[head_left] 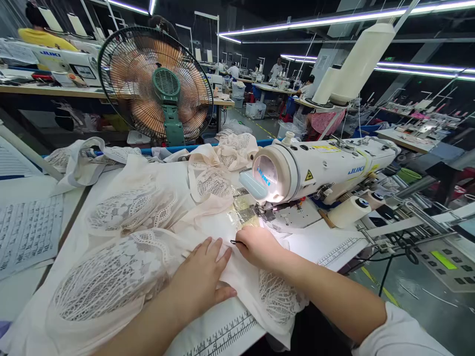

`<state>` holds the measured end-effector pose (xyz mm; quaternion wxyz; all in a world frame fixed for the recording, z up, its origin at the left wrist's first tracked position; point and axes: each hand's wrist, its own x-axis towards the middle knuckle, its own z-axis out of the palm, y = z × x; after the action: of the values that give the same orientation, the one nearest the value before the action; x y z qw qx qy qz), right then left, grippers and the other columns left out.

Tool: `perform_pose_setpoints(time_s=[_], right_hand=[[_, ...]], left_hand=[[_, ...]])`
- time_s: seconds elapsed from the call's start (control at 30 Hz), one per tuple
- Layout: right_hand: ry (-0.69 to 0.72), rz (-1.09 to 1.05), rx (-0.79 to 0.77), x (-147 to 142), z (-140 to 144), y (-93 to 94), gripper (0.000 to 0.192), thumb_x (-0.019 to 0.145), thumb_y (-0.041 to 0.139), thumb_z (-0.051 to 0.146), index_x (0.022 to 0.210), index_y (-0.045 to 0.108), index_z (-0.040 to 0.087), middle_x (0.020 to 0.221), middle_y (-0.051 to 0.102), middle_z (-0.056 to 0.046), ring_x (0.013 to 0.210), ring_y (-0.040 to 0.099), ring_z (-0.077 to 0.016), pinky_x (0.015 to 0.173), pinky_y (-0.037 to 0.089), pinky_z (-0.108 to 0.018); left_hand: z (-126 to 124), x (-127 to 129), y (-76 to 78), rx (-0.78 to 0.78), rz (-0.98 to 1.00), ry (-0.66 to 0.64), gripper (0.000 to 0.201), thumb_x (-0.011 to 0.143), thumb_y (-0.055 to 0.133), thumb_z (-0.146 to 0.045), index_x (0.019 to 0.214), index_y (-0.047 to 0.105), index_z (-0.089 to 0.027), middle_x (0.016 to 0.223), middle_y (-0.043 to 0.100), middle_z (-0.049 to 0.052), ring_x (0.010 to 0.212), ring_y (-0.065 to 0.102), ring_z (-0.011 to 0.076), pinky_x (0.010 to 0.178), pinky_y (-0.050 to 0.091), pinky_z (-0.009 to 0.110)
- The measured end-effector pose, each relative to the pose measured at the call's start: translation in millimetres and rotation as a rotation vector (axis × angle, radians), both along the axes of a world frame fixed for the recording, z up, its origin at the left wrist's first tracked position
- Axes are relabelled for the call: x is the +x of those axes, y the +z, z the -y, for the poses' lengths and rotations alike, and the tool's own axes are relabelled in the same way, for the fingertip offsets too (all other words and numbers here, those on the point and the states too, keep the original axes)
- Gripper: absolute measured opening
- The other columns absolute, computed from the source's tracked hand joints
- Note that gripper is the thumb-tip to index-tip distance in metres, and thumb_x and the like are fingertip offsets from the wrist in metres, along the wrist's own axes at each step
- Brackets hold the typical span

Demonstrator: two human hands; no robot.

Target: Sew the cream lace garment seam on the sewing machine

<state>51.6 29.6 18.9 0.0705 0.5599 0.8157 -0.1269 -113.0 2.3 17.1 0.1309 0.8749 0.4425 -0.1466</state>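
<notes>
My left hand (202, 277) lies with fingers stretched out on the pale fabric, pressing it to the table. Closed in a fist, my right hand (260, 247) grips a small dark tool (235, 242); only its thin tip shows, pointing left, so its kind is hidden. Cream lace garment pieces (115, 277) spread under and to the left of my left hand. More lace (278, 296) hangs over the table's front edge below my right wrist. Just beyond my hands stands a white sewing machine (315, 168), its lamp lit over the needle area.
A large fan (166, 86) stands behind the table. Written sheets (29, 232) lie at the left. Thread cones (349, 212) and a control panel (443, 259) are at the right. A printed ruler (226, 336) runs along the front edge. Other people sit at machines farther back.
</notes>
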Motion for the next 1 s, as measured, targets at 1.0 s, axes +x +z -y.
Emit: perform_pose_setpoints(time_s=[1.0], right_hand=[[-0.013,-0.174,0.103,6.9,7.9,-20.3,0.017,0.088,0.047,0.016,0.091,0.063,0.016,0.088,0.062,-0.006,0.080,0.057,-0.0157,0.062,0.036,-0.025]], left_hand=[[6.7,4.4,7.9,0.020,-0.014,0.095,0.081,0.073,0.073,-0.049,0.142,0.041,-0.021,0.148,0.036,0.024,0.134,0.030,0.0487,0.105,0.028,0.067]])
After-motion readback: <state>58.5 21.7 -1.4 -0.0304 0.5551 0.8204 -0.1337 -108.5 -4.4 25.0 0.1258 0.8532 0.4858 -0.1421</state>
